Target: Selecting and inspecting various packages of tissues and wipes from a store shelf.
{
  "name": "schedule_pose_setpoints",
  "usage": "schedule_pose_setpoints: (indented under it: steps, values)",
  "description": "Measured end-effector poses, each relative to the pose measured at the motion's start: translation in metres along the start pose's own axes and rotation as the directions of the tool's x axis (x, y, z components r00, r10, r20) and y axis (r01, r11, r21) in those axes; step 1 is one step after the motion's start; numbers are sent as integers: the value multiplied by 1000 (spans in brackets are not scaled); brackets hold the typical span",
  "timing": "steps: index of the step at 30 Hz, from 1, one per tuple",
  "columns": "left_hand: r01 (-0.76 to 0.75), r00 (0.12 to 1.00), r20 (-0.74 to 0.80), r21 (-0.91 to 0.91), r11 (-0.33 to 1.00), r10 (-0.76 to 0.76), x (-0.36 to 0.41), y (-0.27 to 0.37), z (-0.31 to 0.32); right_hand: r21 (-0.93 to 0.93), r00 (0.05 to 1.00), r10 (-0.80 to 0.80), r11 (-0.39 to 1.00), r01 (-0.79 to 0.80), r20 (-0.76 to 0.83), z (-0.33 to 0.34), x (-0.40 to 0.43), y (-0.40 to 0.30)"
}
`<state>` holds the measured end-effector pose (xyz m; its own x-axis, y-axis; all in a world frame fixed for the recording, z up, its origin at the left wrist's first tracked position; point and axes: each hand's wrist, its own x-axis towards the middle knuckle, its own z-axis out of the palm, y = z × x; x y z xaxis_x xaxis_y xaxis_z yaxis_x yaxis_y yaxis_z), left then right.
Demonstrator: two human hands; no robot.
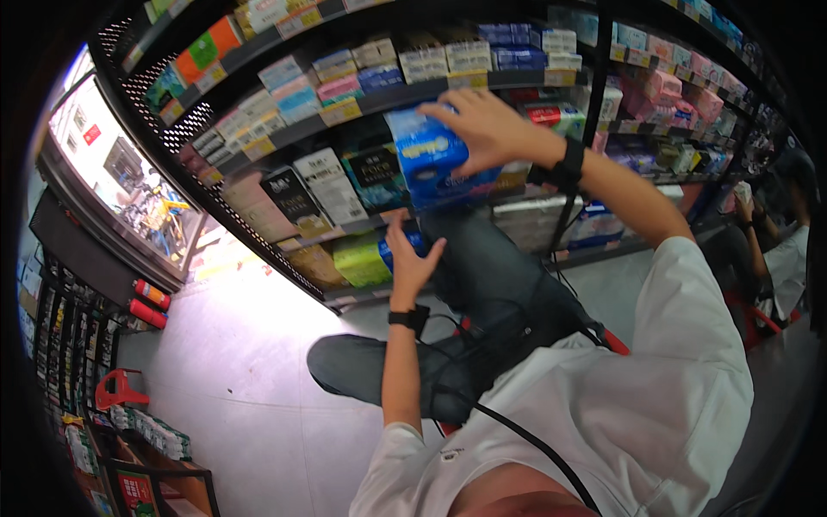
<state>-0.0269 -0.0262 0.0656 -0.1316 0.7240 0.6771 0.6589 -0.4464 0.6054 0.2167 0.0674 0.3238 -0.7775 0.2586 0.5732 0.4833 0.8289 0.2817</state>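
Note:
My right hand grips a blue plastic-wrapped pack, likely tissues, from above, thumb on its near side. The pack is at the front of the middle shelf, and its lower part looks blurred. Below and to the left, my left hand is empty, its fingers spread and pointing up toward the shelf edge. Behind that hand, partly hidden by it, a blue pack sits on the bottom shelf beside a lime-green pack. Black and white boxed packs stand left of the gripped pack.
Rows of small tissue packs fill the shelf above. A perforated black side panel ends the rack at left, near a bright doorway. Across the floor are a red stool and red fire extinguishers. Another person sits at far right.

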Motion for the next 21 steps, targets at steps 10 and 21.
schedule_pose_setpoints:
  steps: [10, 21]
  values:
    - [344, 930, 306, -529, 776, -203, -11, -20, 3, 342, 920, 129, 902, -264, 370, 54, -10, -5]
    - [326, 945, 150, -459, 827, -289, -14, -34, 8, 412, 840, 140, 822, -394, 524, 111, 36, 11]
